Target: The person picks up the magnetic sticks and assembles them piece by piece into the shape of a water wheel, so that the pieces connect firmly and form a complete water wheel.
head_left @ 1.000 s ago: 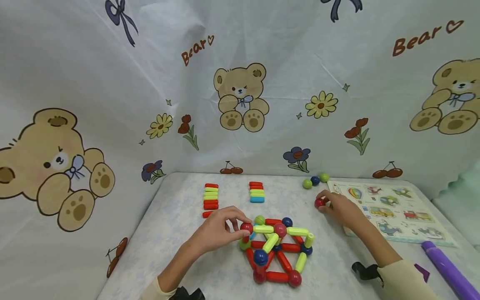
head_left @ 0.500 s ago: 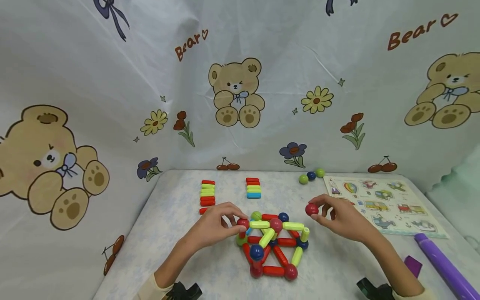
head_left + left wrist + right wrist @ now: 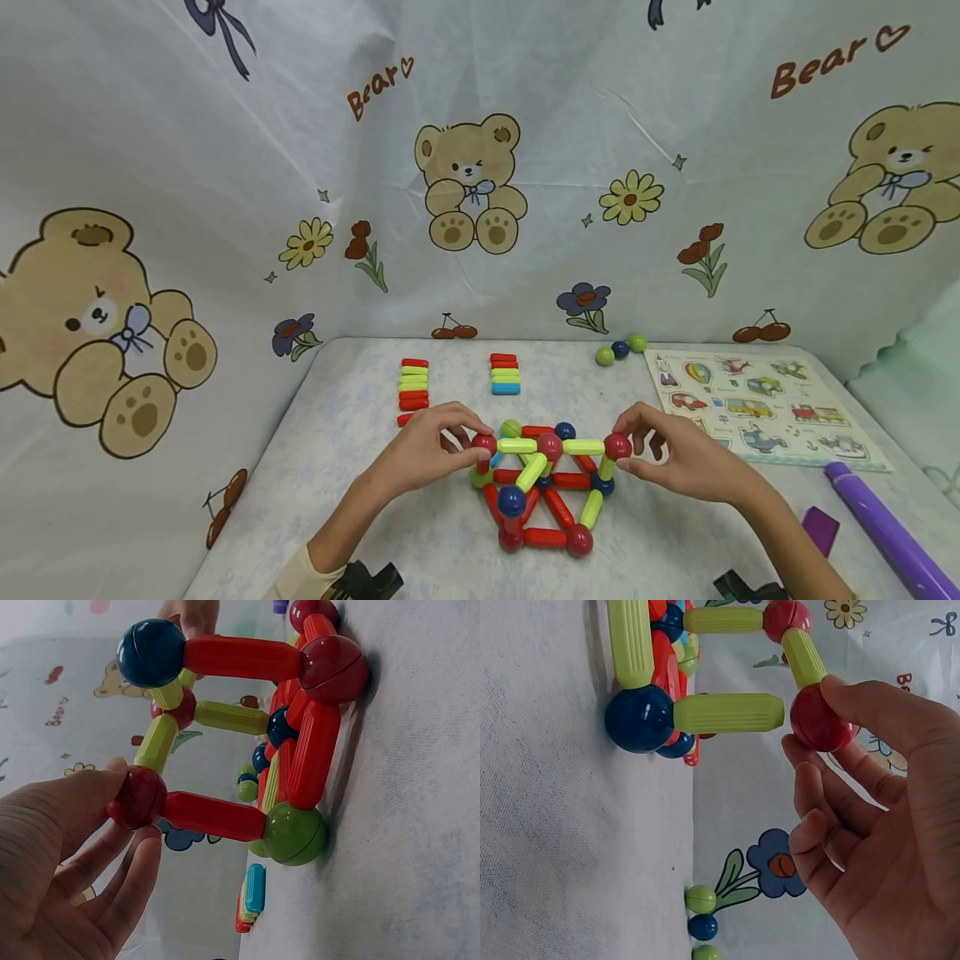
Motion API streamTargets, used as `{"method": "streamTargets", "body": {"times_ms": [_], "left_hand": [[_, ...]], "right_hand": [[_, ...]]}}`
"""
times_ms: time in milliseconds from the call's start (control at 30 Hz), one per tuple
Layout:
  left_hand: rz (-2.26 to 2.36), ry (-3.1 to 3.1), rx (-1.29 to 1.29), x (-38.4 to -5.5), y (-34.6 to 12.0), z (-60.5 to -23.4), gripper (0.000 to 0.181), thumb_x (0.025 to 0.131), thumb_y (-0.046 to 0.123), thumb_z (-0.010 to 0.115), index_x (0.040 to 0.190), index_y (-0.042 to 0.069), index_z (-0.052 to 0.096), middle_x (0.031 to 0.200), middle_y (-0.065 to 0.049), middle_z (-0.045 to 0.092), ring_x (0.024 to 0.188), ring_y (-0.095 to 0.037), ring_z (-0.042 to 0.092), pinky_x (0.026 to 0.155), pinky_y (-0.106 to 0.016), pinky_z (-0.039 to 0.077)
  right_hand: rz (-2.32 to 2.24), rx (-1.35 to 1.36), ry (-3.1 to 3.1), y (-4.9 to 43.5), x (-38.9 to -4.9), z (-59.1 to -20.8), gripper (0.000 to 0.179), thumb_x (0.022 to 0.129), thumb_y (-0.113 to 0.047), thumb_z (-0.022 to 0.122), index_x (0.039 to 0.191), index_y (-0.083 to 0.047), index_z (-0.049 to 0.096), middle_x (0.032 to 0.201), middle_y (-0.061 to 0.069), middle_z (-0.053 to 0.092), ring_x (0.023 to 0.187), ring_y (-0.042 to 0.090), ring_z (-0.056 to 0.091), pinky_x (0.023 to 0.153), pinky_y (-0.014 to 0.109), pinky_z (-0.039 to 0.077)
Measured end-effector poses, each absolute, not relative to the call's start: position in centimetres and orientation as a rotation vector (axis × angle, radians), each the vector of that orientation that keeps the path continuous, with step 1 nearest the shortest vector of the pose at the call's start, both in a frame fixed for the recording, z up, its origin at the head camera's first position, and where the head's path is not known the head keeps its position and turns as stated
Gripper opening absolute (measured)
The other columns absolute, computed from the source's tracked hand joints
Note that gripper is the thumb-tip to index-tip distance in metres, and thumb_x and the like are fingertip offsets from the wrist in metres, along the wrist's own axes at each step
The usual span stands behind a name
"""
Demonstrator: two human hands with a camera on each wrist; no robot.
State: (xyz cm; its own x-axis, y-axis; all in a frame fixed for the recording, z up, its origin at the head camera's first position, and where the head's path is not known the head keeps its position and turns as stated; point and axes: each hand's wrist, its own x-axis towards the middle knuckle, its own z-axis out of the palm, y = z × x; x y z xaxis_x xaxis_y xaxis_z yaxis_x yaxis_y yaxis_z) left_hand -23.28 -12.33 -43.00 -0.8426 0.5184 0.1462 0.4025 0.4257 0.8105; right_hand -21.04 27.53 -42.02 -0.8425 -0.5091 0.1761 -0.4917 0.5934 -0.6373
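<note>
A frame of magnetic rods and balls stands on the table, with a red rod along its near edge. My left hand pinches the red ball at its upper left corner, on top of a red upright rod. Between thumb and fingers, my right hand holds another red ball at the upper right. That ball meets a yellow-green top rod, and the tip of a yellow-green upright rod is right beside it. A blue ball tops the near upright.
Behind the frame lie two rows of loose rods, and green and blue balls. A picture board is at the right, near a purple tube and a small purple piece. A bear-print cloth hangs behind.
My right hand has brought the red ball from the table's right side leftward to the frame's upper right corner. My left hand keeps its pinch on the left ball.
</note>
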Motion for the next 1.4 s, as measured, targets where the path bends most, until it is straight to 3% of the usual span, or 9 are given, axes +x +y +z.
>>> {"method": "streamTargets", "body": {"times_ms": [500, 667, 967, 1233, 1400], "left_hand": [[1.411, 2.565, 0.783, -23.7, -13.9, -42.6, 0.026, 0.096, 0.027, 0.085, 0.121, 0.019, 0.081, 0.112, 0.012, 0.071, 0.097, -0.013, 0.070, 0.080, -0.025, 0.062], [1.418, 2.565, 0.787, -23.8, -14.2, -42.6, 0.026, 0.096, 0.026, 0.085, 0.121, 0.019, 0.080, 0.112, 0.010, 0.072, 0.096, -0.012, 0.071, 0.080, -0.025, 0.063], [1.458, 2.544, 0.777, -23.9, -14.5, -42.8, 0.026, 0.096, 0.024, 0.085, 0.121, 0.018, 0.080, 0.112, 0.010, 0.072, 0.095, -0.011, 0.071, 0.080, -0.025, 0.063], [1.421, 2.539, 0.787, -24.0, -13.6, -43.3, 0.026, 0.096, 0.024, 0.085, 0.121, 0.018, 0.081, 0.111, 0.010, 0.073, 0.092, -0.007, 0.069, 0.079, -0.023, 0.062], [1.413, 2.503, 0.818, -23.9, -12.7, -43.3, 0.027, 0.094, 0.023, 0.086, 0.120, 0.017, 0.082, 0.110, 0.012, 0.072, 0.091, -0.003, 0.068, 0.078, -0.022, 0.061]], "right_hand": [[-1.092, -0.883, 2.676, 26.1, -22.8, -41.7, 0.036, 0.097, -0.024, 0.083, 0.123, -0.014, 0.060, 0.108, -0.009, 0.070, 0.089, 0.008, 0.062, 0.071, 0.025, 0.054], [-1.014, -0.933, 2.707, 25.8, -23.9, -40.2, 0.033, 0.099, -0.028, 0.081, 0.125, -0.016, 0.065, 0.114, -0.007, 0.071, 0.092, 0.008, 0.061, 0.075, 0.026, 0.055], [-0.787, -1.105, 2.729, 21.7, -30.6, -37.1, 0.017, 0.104, -0.021, 0.073, 0.120, -0.014, 0.074, 0.109, -0.008, 0.073, 0.091, 0.009, 0.062, 0.073, 0.026, 0.056], [-0.492, -1.208, 2.582, 18.6, -36.2, -38.3, 0.015, 0.102, -0.015, 0.075, 0.118, -0.015, 0.077, 0.111, -0.004, 0.075, 0.090, 0.009, 0.065, 0.077, 0.025, 0.059], [-0.397, -1.244, 2.518, 18.1, -38.1, -40.2, 0.020, 0.101, -0.011, 0.076, 0.121, -0.009, 0.076, 0.113, 0.006, 0.075, 0.091, 0.010, 0.065, 0.082, 0.031, 0.061]]}}
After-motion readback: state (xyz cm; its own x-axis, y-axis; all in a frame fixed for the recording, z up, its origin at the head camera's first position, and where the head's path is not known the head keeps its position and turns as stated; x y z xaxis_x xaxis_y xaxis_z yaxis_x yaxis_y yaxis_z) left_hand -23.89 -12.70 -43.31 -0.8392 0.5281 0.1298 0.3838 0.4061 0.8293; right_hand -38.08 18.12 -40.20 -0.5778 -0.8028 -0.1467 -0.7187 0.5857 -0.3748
